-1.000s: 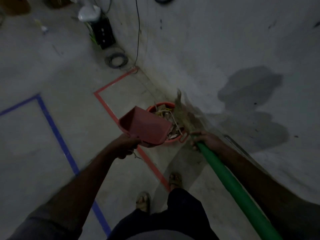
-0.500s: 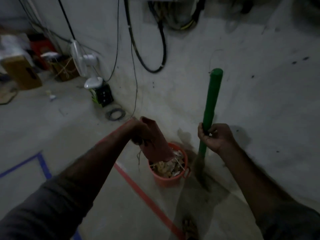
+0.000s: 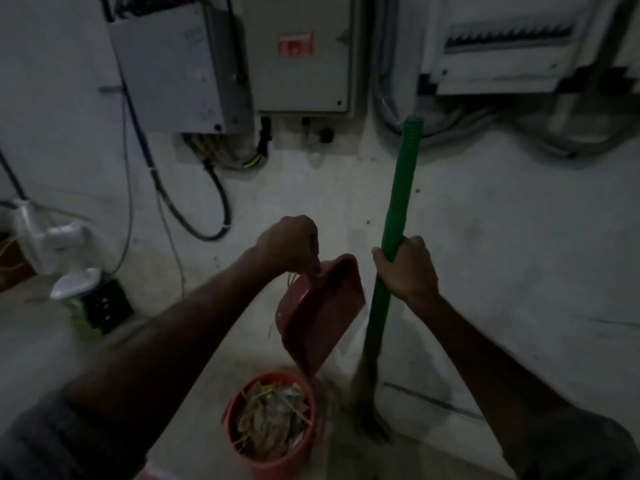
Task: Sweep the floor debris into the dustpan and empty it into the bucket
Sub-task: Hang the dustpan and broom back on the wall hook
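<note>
The left hand (image 3: 289,244) grips the dustpan (image 3: 320,313), tipped mouth-down above the bucket (image 3: 273,422). Right of the bucket, the right hand (image 3: 405,268) clasps the seemingly upright broom (image 3: 394,216).

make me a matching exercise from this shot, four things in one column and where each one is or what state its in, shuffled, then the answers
Things
1. dustpan
2. broom
3. bucket
4. fan

States or places
A. on the floor, full of dry debris
B. stood upright, its green handle gripped by the right hand
C. white, at the left by the wall
D. hanging tilted with its mouth down above the bucket, held by the left hand

Pairs: 1-D, 2-B, 3-A, 4-C
</note>
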`<move>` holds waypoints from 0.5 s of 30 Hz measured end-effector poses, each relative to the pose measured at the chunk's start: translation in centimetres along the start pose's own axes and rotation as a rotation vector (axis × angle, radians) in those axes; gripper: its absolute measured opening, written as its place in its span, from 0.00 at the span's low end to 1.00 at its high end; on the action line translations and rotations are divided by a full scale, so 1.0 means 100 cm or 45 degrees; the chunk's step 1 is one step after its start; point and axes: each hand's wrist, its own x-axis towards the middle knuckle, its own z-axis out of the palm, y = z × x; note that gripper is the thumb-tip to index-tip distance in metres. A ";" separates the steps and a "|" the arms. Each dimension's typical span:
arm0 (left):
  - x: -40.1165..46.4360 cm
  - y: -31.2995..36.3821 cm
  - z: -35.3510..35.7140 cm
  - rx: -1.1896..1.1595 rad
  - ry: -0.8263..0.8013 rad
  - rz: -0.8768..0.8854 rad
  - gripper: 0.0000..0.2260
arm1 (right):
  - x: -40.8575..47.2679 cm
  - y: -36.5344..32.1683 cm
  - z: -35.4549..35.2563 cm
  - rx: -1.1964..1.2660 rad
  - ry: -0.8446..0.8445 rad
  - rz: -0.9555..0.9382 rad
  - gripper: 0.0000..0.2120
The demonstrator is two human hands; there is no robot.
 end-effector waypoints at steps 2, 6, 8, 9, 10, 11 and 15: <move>0.007 0.034 -0.004 0.045 0.116 0.178 0.11 | 0.007 -0.001 -0.033 0.316 0.126 -0.030 0.08; 0.019 0.114 -0.012 -0.123 0.350 0.454 0.15 | 0.018 0.006 -0.109 0.671 0.331 -0.088 0.09; 0.022 0.163 -0.015 -0.265 0.376 0.606 0.15 | 0.022 0.017 -0.149 0.774 0.415 -0.128 0.07; 0.022 0.188 -0.016 -0.319 0.395 0.681 0.14 | 0.023 0.023 -0.170 0.824 0.462 -0.144 0.07; 0.023 0.213 -0.016 -0.371 0.431 0.743 0.14 | 0.024 0.030 -0.192 0.861 0.508 -0.156 0.08; 0.023 0.238 -0.016 -0.426 0.485 0.791 0.13 | 0.026 0.037 -0.214 0.869 0.553 -0.174 0.09; 0.020 0.343 -0.013 -0.558 0.776 0.937 0.16 | 0.033 0.076 -0.311 0.737 0.732 -0.259 0.06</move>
